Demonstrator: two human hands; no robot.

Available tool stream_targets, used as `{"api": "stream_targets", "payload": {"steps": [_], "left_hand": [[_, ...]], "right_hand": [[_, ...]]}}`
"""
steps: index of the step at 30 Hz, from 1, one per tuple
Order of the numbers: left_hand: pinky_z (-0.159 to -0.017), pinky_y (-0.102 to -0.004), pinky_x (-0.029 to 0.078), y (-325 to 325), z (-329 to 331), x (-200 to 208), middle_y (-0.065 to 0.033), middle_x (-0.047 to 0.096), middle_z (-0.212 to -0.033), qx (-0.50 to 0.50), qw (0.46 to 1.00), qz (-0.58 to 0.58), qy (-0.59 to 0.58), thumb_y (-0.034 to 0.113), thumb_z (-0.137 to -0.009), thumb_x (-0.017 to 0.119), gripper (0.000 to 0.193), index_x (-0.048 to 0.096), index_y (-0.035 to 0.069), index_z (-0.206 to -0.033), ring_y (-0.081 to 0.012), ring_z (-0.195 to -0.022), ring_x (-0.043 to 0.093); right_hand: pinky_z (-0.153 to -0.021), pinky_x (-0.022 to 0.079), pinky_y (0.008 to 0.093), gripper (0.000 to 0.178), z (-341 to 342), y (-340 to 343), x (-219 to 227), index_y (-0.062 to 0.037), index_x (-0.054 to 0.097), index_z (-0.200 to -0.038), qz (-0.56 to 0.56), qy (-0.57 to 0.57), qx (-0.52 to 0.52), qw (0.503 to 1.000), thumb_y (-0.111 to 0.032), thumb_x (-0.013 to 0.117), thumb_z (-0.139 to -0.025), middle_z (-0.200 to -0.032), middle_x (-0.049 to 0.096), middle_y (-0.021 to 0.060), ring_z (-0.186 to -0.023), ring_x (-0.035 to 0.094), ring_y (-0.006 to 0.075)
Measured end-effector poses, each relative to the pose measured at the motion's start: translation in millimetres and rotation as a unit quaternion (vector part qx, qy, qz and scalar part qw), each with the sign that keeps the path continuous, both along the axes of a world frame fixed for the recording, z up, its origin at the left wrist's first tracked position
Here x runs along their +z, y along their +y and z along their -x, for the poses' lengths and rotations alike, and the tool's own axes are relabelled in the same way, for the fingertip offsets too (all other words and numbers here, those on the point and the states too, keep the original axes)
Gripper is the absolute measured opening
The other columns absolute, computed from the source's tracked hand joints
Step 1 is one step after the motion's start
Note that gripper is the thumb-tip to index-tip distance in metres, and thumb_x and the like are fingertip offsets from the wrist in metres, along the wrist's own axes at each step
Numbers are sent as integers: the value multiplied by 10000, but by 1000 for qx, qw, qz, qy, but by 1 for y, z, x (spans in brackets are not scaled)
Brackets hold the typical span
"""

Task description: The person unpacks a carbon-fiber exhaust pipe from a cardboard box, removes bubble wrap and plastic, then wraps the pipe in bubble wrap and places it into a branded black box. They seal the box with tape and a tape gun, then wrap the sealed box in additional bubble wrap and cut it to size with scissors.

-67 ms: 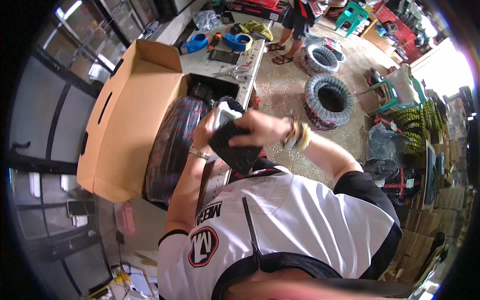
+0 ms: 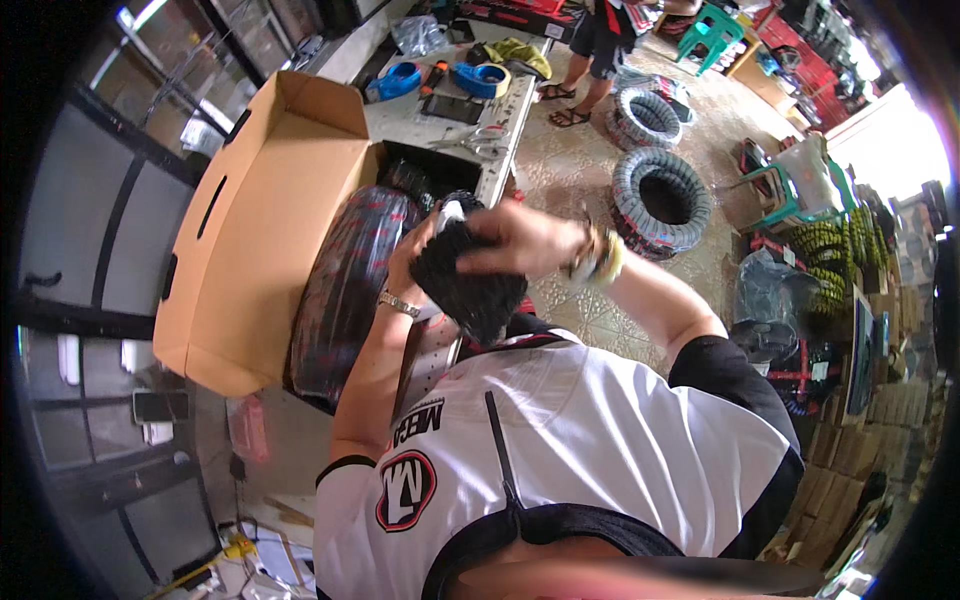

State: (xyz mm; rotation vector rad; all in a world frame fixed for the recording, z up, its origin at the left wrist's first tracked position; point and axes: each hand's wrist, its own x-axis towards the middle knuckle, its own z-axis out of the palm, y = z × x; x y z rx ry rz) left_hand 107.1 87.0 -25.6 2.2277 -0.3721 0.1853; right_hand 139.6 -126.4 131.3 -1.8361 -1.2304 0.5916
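Just right of the open carton (image 2: 262,225), the left hand (image 2: 408,262) grips a black bundle (image 2: 472,300) — the right hand (image 2: 528,240) curls over it, blurred — its hold I cannot tell.

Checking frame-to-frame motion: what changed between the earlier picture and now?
The right hand, blurred, shifted slightly up the picture at the black bundle; the white patch on it shows much smaller now. No visible grab or release. Unchanged: left hand at the bundle, open cardboard box, wrapped roll in it.
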Motion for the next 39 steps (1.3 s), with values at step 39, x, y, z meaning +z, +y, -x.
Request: {"api": "stream_targets", "payload": {"steps": [39], "left_hand": [[-864,-296,479,130,100,4,-81,540,-1196,284,864,408,86,179,-683,767,767,416,20,-1346,-186,-1054,540]], "right_hand": [[-748,510,377,216,-31,-379,-390,-68,623,-1003,524,-6,-441,729,-237,531,-905,-923,657,101,-821,631,258]]}}
